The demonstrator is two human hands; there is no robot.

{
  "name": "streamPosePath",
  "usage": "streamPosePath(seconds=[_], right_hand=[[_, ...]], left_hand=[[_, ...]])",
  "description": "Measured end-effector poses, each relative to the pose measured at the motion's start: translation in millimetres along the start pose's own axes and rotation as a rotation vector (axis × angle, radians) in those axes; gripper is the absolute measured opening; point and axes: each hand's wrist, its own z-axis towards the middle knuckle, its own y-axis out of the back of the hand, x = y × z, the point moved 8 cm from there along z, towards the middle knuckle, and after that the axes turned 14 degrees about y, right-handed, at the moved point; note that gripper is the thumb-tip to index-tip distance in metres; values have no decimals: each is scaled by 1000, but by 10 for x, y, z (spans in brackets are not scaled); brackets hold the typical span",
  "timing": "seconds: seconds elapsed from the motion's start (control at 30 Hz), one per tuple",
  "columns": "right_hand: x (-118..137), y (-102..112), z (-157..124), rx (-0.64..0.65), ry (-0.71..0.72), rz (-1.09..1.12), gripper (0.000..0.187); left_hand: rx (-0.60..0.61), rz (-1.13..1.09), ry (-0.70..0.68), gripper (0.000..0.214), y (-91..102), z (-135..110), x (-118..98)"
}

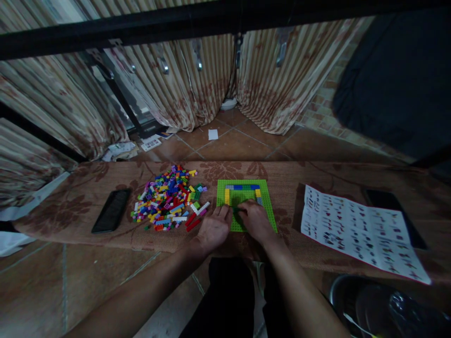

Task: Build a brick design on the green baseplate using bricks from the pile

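Observation:
A bright green baseplate (221, 184) lies on the cloth-covered bench, carrying a partial frame of toy bricks. Along its far side runs a blue and green row (246, 187) with a grey brick at the left end. Yellow bricks (227, 196) line the left side, and a yellow and a grey-blue brick stand on the right. My left hand (215, 227) lies over the plate's near left edge, fingers bent and close together; what is under them is hidden. My right hand (256, 221) pinches a dark green brick (235, 211) low over the near part of the plate.
Left of the plate is a heap of loose mixed bricks (167, 199), with a black phone (112, 211) beyond it. To the right, a printed instruction sheet (352, 227) partly covers a dark flat device (416, 234). A dark round container (366, 305) stands below the bench's right side.

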Motion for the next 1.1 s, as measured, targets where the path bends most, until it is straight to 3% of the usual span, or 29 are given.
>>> streamPosePath(seconds=[0.37,0.63,0.83,1.1], right_hand=[[-50,-90,10,25,-1,-36,18],[-48,-113,19,48,-40,-58,15],[-54,-140,28,72,-55,-68,13],[-40,-93,0,16,-12,0,16]], left_hand=[[68,-54,70,29,-75,34,5],[181,32,13,28,-119,64,-29],[193,35,3,30,-220,52,-85],[144,-11,14,27,-67,70,-42]])
